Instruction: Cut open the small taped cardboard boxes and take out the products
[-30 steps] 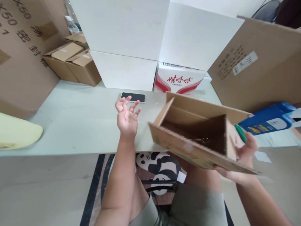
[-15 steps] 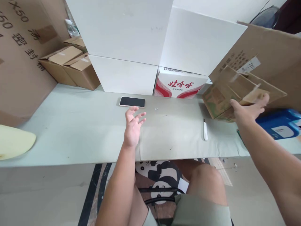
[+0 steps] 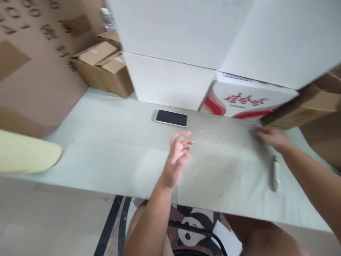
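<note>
My left hand (image 3: 178,156) hovers over the middle of the pale table (image 3: 106,142), fingers spread, holding nothing. A black phone (image 3: 171,118) lies just beyond it. My right hand (image 3: 269,137) is stretched out low over the table at the right, fingers extended and blurred, with nothing in it. The small cardboard box (image 3: 306,106) rests just beyond and to the right of that hand. A white pen-like tool (image 3: 275,173) lies on the table near my right forearm.
White boxes (image 3: 186,39) are stacked at the back, with a red-and-white carton (image 3: 247,101) under them. Brown cartons (image 3: 103,67) and a big cardboard sheet (image 3: 34,64) stand at the left. A pale yellow object (image 3: 23,156) lies at the left edge.
My right hand carried the small cardboard box to the right, set it down and let go. The view has swung left. My left hand stayed open over the table.
</note>
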Demonstrator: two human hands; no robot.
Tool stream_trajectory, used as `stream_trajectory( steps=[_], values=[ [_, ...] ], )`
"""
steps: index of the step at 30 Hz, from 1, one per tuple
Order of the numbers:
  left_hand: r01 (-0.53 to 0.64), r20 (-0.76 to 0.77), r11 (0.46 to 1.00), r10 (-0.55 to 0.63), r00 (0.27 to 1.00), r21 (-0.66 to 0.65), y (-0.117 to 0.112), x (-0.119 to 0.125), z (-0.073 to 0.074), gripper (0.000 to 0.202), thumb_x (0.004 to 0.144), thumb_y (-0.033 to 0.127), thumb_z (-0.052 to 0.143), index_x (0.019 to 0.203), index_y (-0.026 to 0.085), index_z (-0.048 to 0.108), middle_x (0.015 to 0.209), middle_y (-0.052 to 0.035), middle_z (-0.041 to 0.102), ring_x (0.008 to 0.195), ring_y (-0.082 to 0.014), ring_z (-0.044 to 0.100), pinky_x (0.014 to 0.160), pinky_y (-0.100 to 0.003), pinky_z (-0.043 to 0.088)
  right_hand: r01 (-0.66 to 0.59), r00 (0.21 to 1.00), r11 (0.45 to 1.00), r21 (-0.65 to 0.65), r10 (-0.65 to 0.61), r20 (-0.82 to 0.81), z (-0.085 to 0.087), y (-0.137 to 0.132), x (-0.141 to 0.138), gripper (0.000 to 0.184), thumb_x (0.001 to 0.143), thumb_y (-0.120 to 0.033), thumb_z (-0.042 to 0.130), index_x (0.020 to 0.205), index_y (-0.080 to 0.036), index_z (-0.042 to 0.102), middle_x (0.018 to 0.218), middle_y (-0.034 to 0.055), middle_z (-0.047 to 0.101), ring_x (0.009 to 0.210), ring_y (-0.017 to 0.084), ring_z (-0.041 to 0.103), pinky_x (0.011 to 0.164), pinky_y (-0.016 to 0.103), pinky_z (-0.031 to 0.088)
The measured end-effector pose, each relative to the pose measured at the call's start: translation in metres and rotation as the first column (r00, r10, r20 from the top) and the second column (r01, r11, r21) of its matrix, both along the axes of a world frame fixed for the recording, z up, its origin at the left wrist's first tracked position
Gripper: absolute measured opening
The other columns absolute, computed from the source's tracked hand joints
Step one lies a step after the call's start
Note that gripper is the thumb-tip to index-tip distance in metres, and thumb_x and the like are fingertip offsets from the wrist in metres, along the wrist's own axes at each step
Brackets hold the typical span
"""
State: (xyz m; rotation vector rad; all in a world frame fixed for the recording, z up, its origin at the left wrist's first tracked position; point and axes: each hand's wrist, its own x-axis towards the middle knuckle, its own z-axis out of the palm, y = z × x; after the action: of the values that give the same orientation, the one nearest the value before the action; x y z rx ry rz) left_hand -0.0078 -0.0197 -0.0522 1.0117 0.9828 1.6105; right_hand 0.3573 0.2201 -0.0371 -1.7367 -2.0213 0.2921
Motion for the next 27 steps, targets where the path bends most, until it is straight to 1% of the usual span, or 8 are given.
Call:
stream_trajectory(
  steps=[4, 8, 10, 13, 15, 17, 21, 27],
  values=[
    [0.08, -0.023, 0.993, -0.082, 0.996, -0.087, -0.008, -0.009, 0.014, 0.048, 0.09, 0.048, 0.06, 0.136, 0.034, 0.062, 0.148, -0.0098, 0.049, 0.125, -0.0289, 0.06, 0.115, -0.05, 0.047, -0.133, 0.988, 0.989, -0.063, 0.138, 0.066, -0.001, -0.048, -0.095, 0.012, 0.076, -0.049, 0.064, 0.074, -0.039, 0.068, 0.062, 0.0066, 0.067, 0.045, 0.029, 0.054, 0.058, 0.052, 0.047],
    [-0.053, -0.015, 0.982, 0.051, 0.999, -0.184, -0.01, -0.031, 0.027, 0.02, 0.087, 0.04, 0.057, 0.091, 0.023, 0.068, 0.107, -0.008, 0.067, 0.099, -0.0239, 0.064, 0.099, -0.043, 0.05, -0.516, 0.857, 0.856, 0.039, 0.515, 0.029, 0.0, -0.076, -0.238, 0.02, 0.088, -0.045, 0.056, 0.09, -0.035, 0.072, 0.099, 0.0098, 0.079, 0.083, 0.034, 0.074, 0.074, 0.052, 0.059],
    [-0.16, 0.015, 0.964, 0.167, 0.986, -0.215, -0.011, -0.044, 0.028, 0.02, 0.087, 0.038, 0.055, 0.075, 0.023, 0.062, 0.085, -0.0054, 0.066, 0.088, -0.0224, 0.061, 0.089, -0.04, 0.049, -0.659, 0.75, 0.744, 0.114, 0.66, 0.028, 0.0, -0.075, -0.325, 0.027, 0.091, -0.036, 0.049, 0.101, -0.028, 0.073, 0.108, 0.0116, 0.077, 0.098, 0.032, 0.075, 0.087, 0.053, 0.061],
    [-0.285, 0.116, 0.922, 0.324, 0.939, -0.263, -0.013, -0.064, 0.026, 0.022, 0.085, 0.037, 0.054, 0.069, 0.023, 0.059, 0.077, -0.0044, 0.063, 0.084, -0.0221, 0.058, 0.083, -0.038, 0.048, -0.79, 0.609, 0.581, 0.195, 0.779, 0.146, 0.005, -0.059, -0.458, 0.041, 0.092, -0.031, 0.049, 0.126, -0.019, 0.068, 0.132, 0.0166, 0.068, 0.127, 0.035, 0.064, 0.112, 0.058, 0.051],
    [-0.333, 0.154, 0.893, 0.391, 0.907, -0.304, -0.015, -0.074, 0.025, 0.021, 0.083, 0.036, 0.055, 0.067, 0.023, 0.058, 0.078, -0.0048, 0.064, 0.084, -0.0226, 0.059, 0.084, -0.039, 0.049, -0.802, 0.596, 0.556, 0.219, 0.768, 0.233, 0.012, -0.046, -0.536, 0.052, 0.095, -0.035, 0.046, 0.141, -0.014, 0.058, 0.151, 0.0184, 0.053, 0.144, 0.04, 0.049, 0.118, 0.064, 0.043],
    [-0.335, 0.164, 0.876, 0.409, 0.898, -0.347, -0.017, -0.083, 0.025, 0.02, 0.082, 0.033, 0.056, 0.066, 0.023, 0.059, 0.079, -0.0052, 0.066, 0.085, -0.0234, 0.059, 0.086, -0.04, 0.049, -0.758, 0.651, 0.611, 0.226, 0.695, 0.305, 0.02, -0.034, -0.595, 0.055, 0.099, -0.04, 0.041, 0.144, -0.011, 0.054, 0.16, 0.0178, 0.04, 0.153, 0.045, 0.035, 0.12, 0.068, 0.035],
    [-0.301, 0.186, 0.874, 0.391, 0.901, -0.38, -0.02, -0.095, 0.025, 0.019, 0.079, 0.034, 0.057, 0.063, 0.024, 0.06, 0.074, -0.0047, 0.062, 0.081, -0.0235, 0.057, 0.083, -0.042, 0.046, -0.611, 0.774, 0.776, 0.158, 0.544, 0.323, 0.027, -0.015, -0.652, 0.064, 0.096, -0.054, 0.056, 0.134, -0.003, 0.06, 0.163, 0.0267, 0.032, 0.152, 0.052, 0.032, 0.121, 0.073, 0.031],
    [-0.397, 0.206, 0.842, 0.489, 0.848, -0.366, -0.023, -0.1, 0.021, 0.025, 0.082, 0.037, 0.056, 0.062, 0.023, 0.06, 0.072, -0.0048, 0.062, 0.081, -0.0227, 0.057, 0.079, -0.039, 0.046, -0.621, 0.761, 0.779, 0.079, 0.576, 0.298, 0.025, -0.006, -0.651, 0.053, 0.096, -0.045, 0.057, 0.13, -0.004, 0.062, 0.141, 0.0258, 0.056, 0.139, 0.047, 0.051, 0.115, 0.077, 0.037]
  ],
)
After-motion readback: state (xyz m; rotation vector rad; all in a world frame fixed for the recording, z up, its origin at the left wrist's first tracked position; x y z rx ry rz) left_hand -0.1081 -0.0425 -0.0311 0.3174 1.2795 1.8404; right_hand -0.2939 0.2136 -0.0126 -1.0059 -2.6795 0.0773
